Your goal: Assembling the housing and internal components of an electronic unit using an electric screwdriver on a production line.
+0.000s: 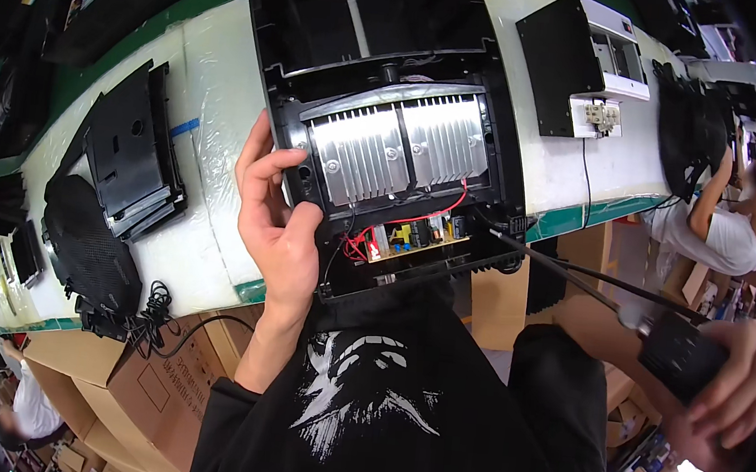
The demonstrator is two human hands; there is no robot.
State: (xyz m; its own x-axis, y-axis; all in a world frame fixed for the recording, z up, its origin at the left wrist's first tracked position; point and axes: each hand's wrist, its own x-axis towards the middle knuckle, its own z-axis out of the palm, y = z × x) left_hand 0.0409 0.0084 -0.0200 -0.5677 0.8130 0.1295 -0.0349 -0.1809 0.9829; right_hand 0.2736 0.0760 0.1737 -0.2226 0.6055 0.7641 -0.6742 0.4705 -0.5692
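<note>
Left hand [276, 235] grips the casing [506, 157], long axis running away; right hand [737, 384] grasps a blurred tool [681, 354] (perhaps a screwdriver).

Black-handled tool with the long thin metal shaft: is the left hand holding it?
No, the right hand holds the black-handled tool, while the left hand grips the open black plastic housing's edge.
</note>
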